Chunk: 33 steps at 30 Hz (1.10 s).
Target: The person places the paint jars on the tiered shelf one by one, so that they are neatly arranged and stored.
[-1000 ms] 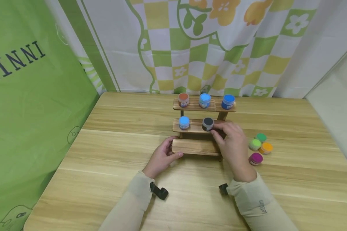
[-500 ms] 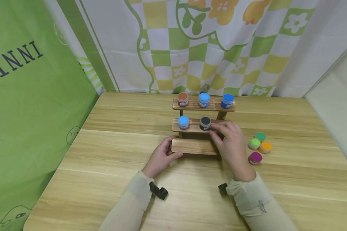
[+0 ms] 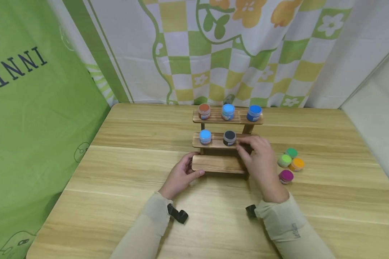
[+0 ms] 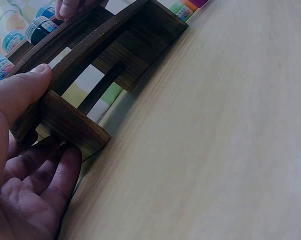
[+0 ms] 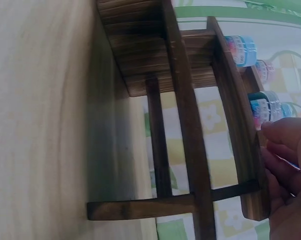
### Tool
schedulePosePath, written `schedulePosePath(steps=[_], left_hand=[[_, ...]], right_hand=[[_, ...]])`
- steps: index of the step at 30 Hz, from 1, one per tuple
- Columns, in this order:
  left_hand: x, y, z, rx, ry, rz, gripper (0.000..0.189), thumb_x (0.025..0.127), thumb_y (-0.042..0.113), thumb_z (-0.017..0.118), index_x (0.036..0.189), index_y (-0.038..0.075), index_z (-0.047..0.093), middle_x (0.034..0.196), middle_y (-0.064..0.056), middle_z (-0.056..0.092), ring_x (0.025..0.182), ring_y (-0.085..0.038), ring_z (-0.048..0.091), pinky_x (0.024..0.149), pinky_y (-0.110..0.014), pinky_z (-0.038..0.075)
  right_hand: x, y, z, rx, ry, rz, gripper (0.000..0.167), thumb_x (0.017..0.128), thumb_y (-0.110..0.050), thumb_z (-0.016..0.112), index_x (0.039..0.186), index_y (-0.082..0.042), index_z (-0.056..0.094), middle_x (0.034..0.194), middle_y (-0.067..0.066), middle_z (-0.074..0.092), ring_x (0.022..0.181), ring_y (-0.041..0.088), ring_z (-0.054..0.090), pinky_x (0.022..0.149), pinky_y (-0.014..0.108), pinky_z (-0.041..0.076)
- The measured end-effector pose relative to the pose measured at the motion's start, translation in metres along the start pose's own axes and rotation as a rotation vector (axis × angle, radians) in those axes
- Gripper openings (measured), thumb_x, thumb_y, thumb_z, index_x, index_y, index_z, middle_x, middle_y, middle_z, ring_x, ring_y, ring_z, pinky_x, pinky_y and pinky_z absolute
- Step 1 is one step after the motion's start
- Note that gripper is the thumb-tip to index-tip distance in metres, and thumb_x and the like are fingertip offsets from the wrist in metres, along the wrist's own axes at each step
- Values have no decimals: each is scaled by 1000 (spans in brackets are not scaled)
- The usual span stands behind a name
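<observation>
A three-tier wooden stand [image 3: 218,164] is on the table. My left hand [image 3: 180,177] grips the left end of its lowest tier; in the left wrist view the thumb [image 4: 33,82] lies over the edge and the fingers curl behind. On the middle tier are a light blue jar [image 3: 205,137] and a black-lidded jar [image 3: 229,138]. My right hand [image 3: 262,163] is just right of the black-lidded jar, loosely bent and holding nothing, its thumb [image 5: 278,131] close beside the jar in the right wrist view. A brown jar [image 3: 204,112], another light blue one and a darker blue one line the top tier.
Right of the stand, on the wooden table [image 3: 123,162], a purple jar [image 3: 286,176], an orange jar [image 3: 296,164] and two green jars [image 3: 284,160] are clustered. A checked curtain [image 3: 207,68] hangs behind the table's back edge, with green cloth [image 3: 35,118] at the left.
The black-lidded jar has shifted slightly left along the middle tier. My right fingers, which were at the jar, now sit a little apart from it. My left hand keeps its grip.
</observation>
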<state>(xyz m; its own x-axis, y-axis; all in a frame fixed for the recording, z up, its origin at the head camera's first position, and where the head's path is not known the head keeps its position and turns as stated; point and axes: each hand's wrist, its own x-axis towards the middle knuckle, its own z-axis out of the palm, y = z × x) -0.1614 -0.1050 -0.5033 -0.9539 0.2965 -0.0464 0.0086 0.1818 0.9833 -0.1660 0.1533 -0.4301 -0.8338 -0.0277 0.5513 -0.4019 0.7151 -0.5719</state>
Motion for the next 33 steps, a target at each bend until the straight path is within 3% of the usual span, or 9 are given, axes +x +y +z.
schedulePosePath(steps=[5,8,13,22,24,29,33], left_hand=[[0,-2,0,4,0,4,68,89,23,78,148,16,44,142,-7,57,118,-23,60,98,-36,52],[0,-2,0,0,-5,5,68,90,24,78,148,16,44,141,-7,57,117,-23,60,97,-35,53],[1,-2,1,0,-9,5,68,89,23,79,148,17,44,139,-6,58,115,-22,61,95,-34,54],[1,-3,0,-6,-10,10,69,89,23,79,148,17,44,140,-7,58,115,-23,61,94,-34,54],[0,-3,0,0,-7,10,69,89,24,79,148,17,44,139,-7,58,115,-23,61,94,-34,54],[0,-4,-1,23,4,6,70,89,27,79,148,17,44,140,-7,58,115,-22,60,97,-38,52],[1,-4,-1,25,5,3,70,89,27,79,148,18,44,141,-6,57,115,-21,60,98,-38,52]], right_hand=[[2,1,-11,71,-66,135,17,91,-7,75,106,0,72,106,17,72,93,31,66,82,46,55],[2,4,-18,105,-103,197,17,94,-10,72,109,-2,72,106,13,72,91,24,66,80,38,56],[3,12,-29,121,-157,188,19,95,-16,72,112,-6,73,108,8,73,91,16,62,74,18,49],[6,24,-47,128,-198,182,21,96,-19,71,113,-6,73,108,9,74,93,-6,58,86,11,45],[7,25,-52,109,-212,194,23,96,-21,70,114,-7,73,108,9,74,93,-2,60,84,11,45],[9,31,-65,77,-279,256,32,99,-33,66,119,-8,70,112,10,72,100,21,64,79,14,46],[9,40,-76,61,-328,315,41,100,-41,62,124,-9,68,118,11,70,102,20,61,77,15,47]])
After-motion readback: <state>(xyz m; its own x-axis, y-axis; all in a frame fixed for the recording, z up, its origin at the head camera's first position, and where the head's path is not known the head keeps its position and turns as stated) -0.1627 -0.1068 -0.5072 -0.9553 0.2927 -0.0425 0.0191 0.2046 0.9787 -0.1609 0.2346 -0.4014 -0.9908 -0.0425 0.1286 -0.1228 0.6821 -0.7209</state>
